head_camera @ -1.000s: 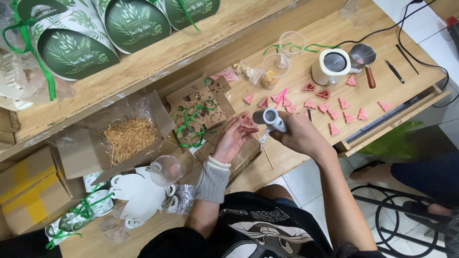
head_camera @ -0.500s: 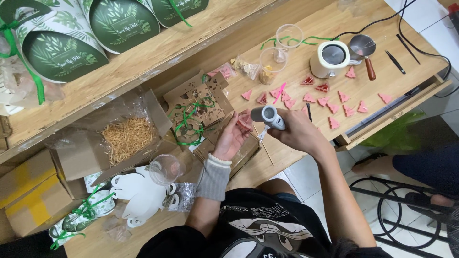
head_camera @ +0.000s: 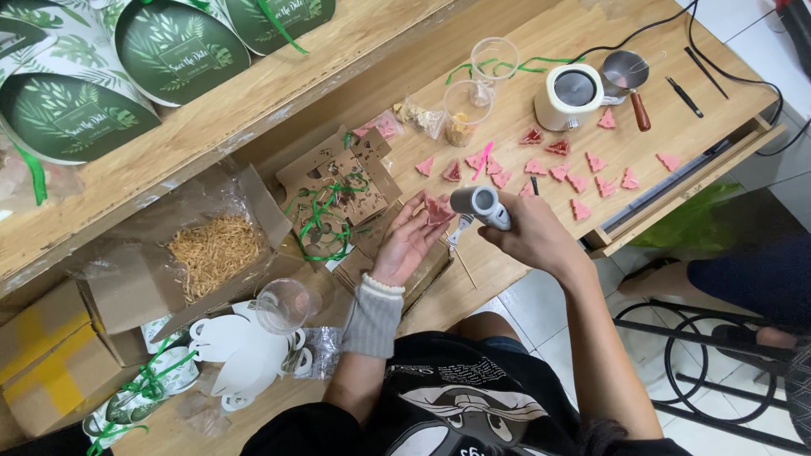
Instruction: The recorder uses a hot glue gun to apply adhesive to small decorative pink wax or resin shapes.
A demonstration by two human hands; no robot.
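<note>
The person sits at a long wooden table (head_camera: 473,93) and looks down at both hands. The left hand (head_camera: 405,241) is open with the palm up, and a small pink piece (head_camera: 438,209) lies on the fingers. The right hand (head_camera: 532,236) is wrapped around a grey tube-shaped tool (head_camera: 480,203), and the tool's end is just beside the pink piece.

Many more pink pieces (head_camera: 583,173) lie spread on the table past the hands. Near them stand a small white pot with a dark top (head_camera: 571,95) and a metal spoon with a wooden handle (head_camera: 632,80). Two clear plastic cups (head_camera: 481,80) stand close together, with green ribbon (head_camera: 541,63) next to them. Black cables (head_camera: 701,34) run over the far end of the table.

Under the left hand are flat brown cardboard sheets with cut-out holes (head_camera: 338,181), and more green ribbon lies on them. To the side is an open cardboard box with straw-coloured filling (head_camera: 213,249). White paper cut-outs (head_camera: 241,350) and a clear round lid (head_camera: 283,306) lie near the table's edge.

A wooden shelf (head_camera: 253,101) sits above the table. On it are green boxes with a leaf pattern (head_camera: 182,42).

The floor has white tiles (head_camera: 549,312). A black metal stool frame (head_camera: 718,355) stands on it beside the person.
</note>
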